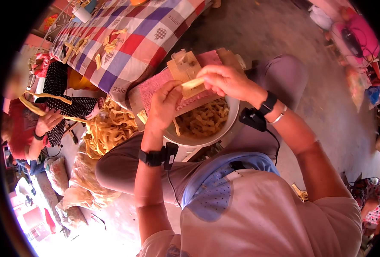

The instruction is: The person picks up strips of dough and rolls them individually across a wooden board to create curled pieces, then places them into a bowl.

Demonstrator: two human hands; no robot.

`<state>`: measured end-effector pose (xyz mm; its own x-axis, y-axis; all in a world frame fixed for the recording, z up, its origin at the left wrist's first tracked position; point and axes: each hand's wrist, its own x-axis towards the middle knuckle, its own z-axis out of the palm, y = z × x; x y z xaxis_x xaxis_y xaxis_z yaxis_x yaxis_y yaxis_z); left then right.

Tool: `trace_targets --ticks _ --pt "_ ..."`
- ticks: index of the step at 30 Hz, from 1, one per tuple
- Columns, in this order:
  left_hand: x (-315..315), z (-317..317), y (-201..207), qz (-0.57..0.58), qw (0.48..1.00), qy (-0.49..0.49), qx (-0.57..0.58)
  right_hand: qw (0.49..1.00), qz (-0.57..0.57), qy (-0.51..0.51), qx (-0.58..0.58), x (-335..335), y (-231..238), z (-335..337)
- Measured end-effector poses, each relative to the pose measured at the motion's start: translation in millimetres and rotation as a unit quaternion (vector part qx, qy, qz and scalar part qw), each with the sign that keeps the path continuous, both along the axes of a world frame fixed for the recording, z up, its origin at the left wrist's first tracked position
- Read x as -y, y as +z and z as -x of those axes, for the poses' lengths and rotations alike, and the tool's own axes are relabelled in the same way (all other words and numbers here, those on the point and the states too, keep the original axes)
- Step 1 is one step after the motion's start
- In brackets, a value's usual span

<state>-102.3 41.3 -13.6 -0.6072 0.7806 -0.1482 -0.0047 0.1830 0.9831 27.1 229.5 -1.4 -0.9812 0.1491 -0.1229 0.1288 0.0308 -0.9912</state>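
Note:
A short pale yellow strip [193, 83] stretches between my two hands, above a board laid across a basin. My left hand [164, 103] pinches its left end with thumb and fingers. At the other end, my right hand [226, 80] has its fingers closed on the strip. Pink cloth [155, 87] covers much of the board, and a small wooden block [183, 65] sits on its far part. Beneath, the white basin [225, 136] holds many curled yellowish strips [203, 120]. One loose strip [176, 127] hangs near the basin's left rim, beside my left wrist.
A checked cloth [149, 45] covers a table at the far left, with short pieces [109, 45] scattered on it. Left of my knee lies a heap of long strips [108, 124] over a plastic bag [89, 180]. Another person's hand [48, 121] holds a long strip at the left.

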Motion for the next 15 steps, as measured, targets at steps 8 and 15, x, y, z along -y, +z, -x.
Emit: trace_targets --ticks 8,15 --pt "-9.2 26.5 -13.2 0.034 0.998 0.047 0.026 0.997 -0.036 -0.065 0.006 -5.4 -8.3 24.8" --pt "29.0 -16.4 20.2 -0.020 0.951 -0.090 0.294 0.936 -0.302 -0.069 -0.166 8.6 -12.4 -5.8"
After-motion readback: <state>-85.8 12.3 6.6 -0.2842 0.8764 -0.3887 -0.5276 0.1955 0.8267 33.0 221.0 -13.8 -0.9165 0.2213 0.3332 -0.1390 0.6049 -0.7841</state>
